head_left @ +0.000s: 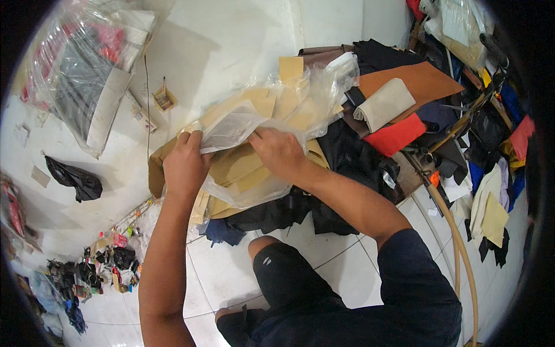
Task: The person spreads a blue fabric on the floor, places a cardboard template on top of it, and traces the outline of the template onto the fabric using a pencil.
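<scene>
A translucent plastic bag [231,128] is spread out in front of me, its edge pulled up between my two hands. My left hand [188,159] is closed, gripping the edge at the left. Further right, my right hand [276,151] pinches the same edge, fingers bent under it. Flat tan card-like pieces [240,170] show inside and beneath the plastic. Another tan piece [291,68] stands up behind. More crumpled clear plastic [332,81] lies beyond my right hand. My fingertips are partly hidden by the bag.
Black fabric [341,156], a rolled beige piece [384,103], a red piece [396,134] and an orange-brown sheet [410,84] pile up at the right. A curved cane pole [457,237] leans there. Small clutter [115,260] covers the floor left. Plastic-wrapped material [87,75] hangs on the wall.
</scene>
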Tool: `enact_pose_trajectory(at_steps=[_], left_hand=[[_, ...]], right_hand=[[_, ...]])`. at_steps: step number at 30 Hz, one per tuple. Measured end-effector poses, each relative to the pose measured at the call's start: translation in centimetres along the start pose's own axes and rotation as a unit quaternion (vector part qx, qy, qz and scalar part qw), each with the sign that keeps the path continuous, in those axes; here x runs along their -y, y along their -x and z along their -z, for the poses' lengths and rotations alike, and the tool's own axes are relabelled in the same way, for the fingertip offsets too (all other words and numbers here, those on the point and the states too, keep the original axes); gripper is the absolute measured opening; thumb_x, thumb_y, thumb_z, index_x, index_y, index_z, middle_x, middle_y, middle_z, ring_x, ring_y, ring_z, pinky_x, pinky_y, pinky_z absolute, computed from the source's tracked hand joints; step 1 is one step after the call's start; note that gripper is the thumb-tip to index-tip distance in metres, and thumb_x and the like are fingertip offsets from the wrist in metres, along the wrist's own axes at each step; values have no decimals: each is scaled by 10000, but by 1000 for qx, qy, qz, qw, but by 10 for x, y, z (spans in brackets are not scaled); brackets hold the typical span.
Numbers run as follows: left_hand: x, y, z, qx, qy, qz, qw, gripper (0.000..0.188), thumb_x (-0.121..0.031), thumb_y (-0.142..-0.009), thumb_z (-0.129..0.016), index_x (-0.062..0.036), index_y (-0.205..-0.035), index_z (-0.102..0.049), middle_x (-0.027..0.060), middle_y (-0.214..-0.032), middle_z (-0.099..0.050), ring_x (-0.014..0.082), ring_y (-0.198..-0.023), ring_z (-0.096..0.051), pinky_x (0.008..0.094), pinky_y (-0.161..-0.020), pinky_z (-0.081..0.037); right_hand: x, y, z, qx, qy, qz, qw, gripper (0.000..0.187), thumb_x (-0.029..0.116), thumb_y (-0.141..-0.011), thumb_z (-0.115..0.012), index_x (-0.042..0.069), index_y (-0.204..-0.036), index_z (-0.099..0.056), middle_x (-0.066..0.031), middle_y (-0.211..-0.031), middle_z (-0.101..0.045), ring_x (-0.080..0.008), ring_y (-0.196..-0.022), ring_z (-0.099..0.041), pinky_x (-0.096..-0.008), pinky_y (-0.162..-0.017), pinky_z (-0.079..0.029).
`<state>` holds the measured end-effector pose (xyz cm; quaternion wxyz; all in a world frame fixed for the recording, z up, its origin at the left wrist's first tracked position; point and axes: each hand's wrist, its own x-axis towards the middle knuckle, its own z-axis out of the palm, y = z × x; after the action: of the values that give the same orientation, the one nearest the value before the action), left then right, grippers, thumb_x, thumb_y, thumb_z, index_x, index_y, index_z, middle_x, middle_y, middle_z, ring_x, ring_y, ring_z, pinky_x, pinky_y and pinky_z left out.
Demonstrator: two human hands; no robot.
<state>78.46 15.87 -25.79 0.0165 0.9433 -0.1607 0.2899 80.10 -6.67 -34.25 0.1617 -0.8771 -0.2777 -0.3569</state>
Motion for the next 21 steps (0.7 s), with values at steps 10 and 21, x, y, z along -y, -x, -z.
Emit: enact_pose_trajectory(at_steps=[10, 21], left_hand=[[-16, -5, 3, 68, 75, 22, 995, 424, -259, -794, -770, -47, -1144, -665, 193, -1059, -697, 412, -942, -695, 524, -813, -566], [7, -5, -6, 66, 24, 53, 996, 208, -137, -826, -715, -44, -1001, -650, 193, -1015, -689, 415, -936, -694, 520, -777, -573]], right_hand=[[-9, -47, -7, 31, -26, -2, 999, 151, 144, -856, -652, 48, -972, -653, -156, -872, -663, -351, -799, -694, -470, -658, -580], [18, 5, -47, 55, -25, 35, 998, 260, 261, -922, -623, 66, -1092, -654, -145, -1097, -661, -337, -1025, -675, -455, -794, -573]])
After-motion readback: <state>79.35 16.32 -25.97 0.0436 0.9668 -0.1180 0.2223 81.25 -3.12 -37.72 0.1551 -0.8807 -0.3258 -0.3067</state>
